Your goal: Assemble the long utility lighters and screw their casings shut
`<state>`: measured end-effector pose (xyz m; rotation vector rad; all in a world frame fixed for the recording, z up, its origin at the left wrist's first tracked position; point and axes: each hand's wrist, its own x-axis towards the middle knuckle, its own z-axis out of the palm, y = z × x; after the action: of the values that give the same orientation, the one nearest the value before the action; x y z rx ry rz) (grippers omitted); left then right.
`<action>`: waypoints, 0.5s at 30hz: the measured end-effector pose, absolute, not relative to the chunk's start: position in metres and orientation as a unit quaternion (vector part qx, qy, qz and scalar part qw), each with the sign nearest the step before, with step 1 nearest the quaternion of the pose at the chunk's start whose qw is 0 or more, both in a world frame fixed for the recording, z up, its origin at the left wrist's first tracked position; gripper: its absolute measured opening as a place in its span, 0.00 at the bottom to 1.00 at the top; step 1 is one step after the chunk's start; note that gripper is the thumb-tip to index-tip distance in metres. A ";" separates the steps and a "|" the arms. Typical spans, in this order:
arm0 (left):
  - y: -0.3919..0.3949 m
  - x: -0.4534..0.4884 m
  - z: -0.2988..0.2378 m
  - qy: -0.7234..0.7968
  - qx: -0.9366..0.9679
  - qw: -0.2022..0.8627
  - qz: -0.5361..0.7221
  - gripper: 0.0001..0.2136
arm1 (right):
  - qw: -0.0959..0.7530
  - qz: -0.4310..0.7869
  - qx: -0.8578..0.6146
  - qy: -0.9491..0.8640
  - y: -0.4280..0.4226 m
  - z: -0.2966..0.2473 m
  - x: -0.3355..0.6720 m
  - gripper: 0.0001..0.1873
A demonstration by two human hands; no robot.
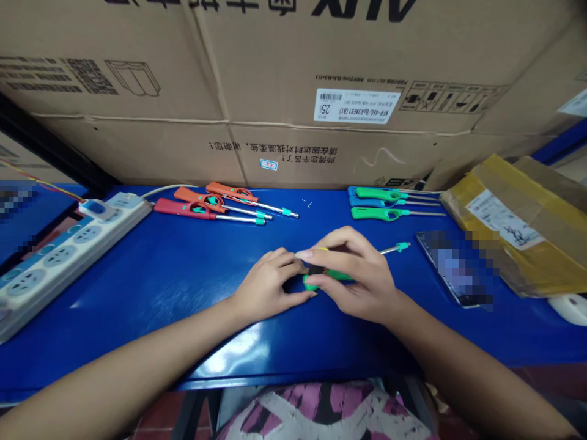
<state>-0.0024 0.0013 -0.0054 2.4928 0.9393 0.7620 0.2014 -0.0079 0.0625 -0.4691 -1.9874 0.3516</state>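
Observation:
A green long-nosed gas lighter [339,275] lies in front of me, its metal tube pointing right and ending in a teal piece. My left hand [270,282] is curled at the handle's left end, thumb and fingers closed about it. Over the handle, my right hand [362,275] pinches a small black-and-yellow thing [317,269] between thumb and fingers. Its kind is mostly hidden by the fingers. Part of the lighter is covered by the right hand.
Orange and red lighters [188,209] lie back left, beside a white power strip [68,250]. Green and blue lighters [378,213] lie back right. A phone [454,269], a yellow-taped package [518,226] and a white mouse [568,307] are at right. A large cardboard box [275,73] stands behind.

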 end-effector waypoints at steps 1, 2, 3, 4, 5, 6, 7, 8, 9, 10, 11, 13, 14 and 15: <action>0.001 -0.002 -0.006 0.334 0.883 0.186 0.272 0.12 | 0.518 0.124 -0.207 -0.820 -0.008 0.062 0.201 0.21; 0.001 -0.002 -0.006 0.334 0.882 0.185 0.276 0.12 | 0.520 0.113 -0.215 -0.819 -0.007 0.062 0.201 0.21; 0.002 -0.002 -0.005 0.333 0.882 0.184 0.279 0.12 | 0.514 0.114 -0.216 -0.822 -0.007 0.062 0.202 0.20; 0.002 -0.002 -0.005 0.332 0.882 0.181 0.280 0.13 | 0.503 0.128 -0.211 -0.828 -0.007 0.063 0.202 0.19; 0.002 -0.002 -0.005 0.331 0.883 0.179 0.281 0.13 | 0.490 0.150 -0.204 -0.834 -0.007 0.063 0.202 0.20; 0.002 -0.003 -0.004 0.330 0.884 0.176 0.280 0.14 | 0.480 0.173 -0.193 -0.838 -0.008 0.064 0.203 0.22; 0.002 -0.003 -0.004 0.330 0.885 0.174 0.280 0.14 | 0.478 0.189 -0.185 -0.838 -0.008 0.064 0.202 0.22; 0.002 -0.003 -0.005 0.330 0.884 0.174 0.282 0.13 | 0.484 0.194 -0.182 -0.834 -0.007 0.064 0.202 0.22; 0.002 -0.003 -0.005 0.330 0.883 0.174 0.284 0.13 | 0.495 0.188 -0.186 -0.827 -0.007 0.063 0.202 0.21; 0.002 -0.003 -0.006 0.330 0.883 0.174 0.286 0.13 | 0.507 0.175 -0.197 -0.821 -0.007 0.062 0.201 0.19; 0.002 -0.003 -0.006 0.330 0.882 0.174 0.286 0.12 | 0.515 0.160 -0.209 -0.816 -0.006 0.061 0.201 0.19; 0.001 -0.002 -0.006 0.333 0.882 0.171 0.285 0.11 | 0.511 0.144 -0.227 -0.816 -0.005 0.060 0.202 0.18; 0.001 -0.002 -0.005 0.334 0.883 0.170 0.283 0.12 | 0.500 0.150 -0.227 -0.822 -0.005 0.060 0.203 0.18; 0.001 -0.002 -0.005 0.334 0.883 0.169 0.282 0.12 | 0.487 0.169 -0.222 -0.828 -0.005 0.060 0.204 0.19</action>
<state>-0.0022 0.0011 -0.0050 2.5102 0.9505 0.8009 0.2036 -0.0053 0.0603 -0.5392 -2.0135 0.4119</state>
